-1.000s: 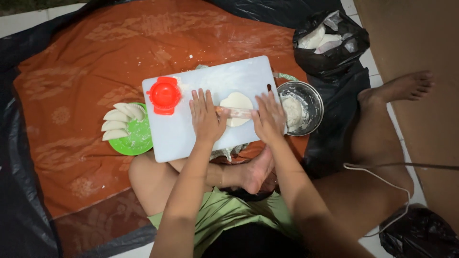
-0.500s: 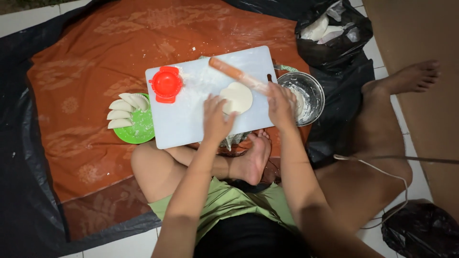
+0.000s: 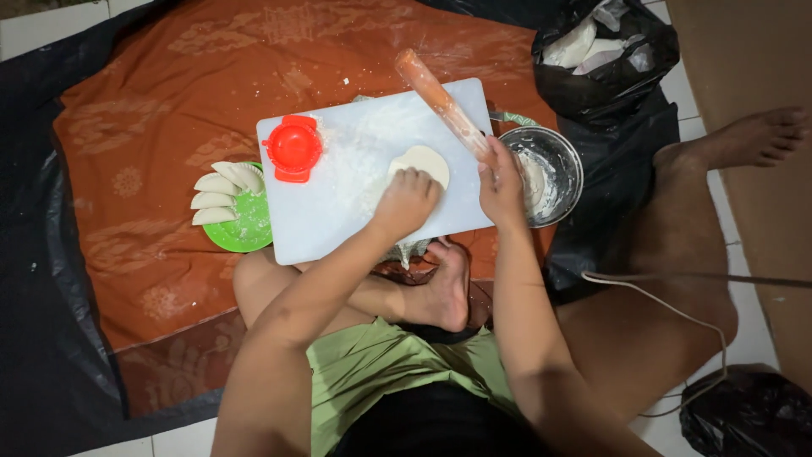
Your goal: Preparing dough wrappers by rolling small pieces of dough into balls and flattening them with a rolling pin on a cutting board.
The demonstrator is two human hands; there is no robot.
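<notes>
A white cutting board (image 3: pixel 321 211) dusted with flour rests in front of my crossed legs. A flat round of pale dough (image 3: pixel 420 161) lies on it. My left hand (image 3: pixel 406 203) rests with curled fingers on the near edge of that dough. My right hand (image 3: pixel 501 182) grips one end of an orange rolling pin (image 3: pixel 440 97), which slants up and away over the board's far right corner. A red dumpling press (image 3: pixel 293 148) sits shut on the board's far left.
A green plate (image 3: pixel 245 228) with several folded dumplings lies left of the board. A steel bowl (image 3: pixel 554 169) floured inside stands at the right. A black bag (image 3: pixel 605 51) with white packets lies beyond it. An orange patterned cloth (image 3: pixel 169 110) covers the floor.
The rolling pin has left the dough and been lifted by my right hand alone, swinging to the board's far right corner. My left hand moved from the pin onto the dough.
</notes>
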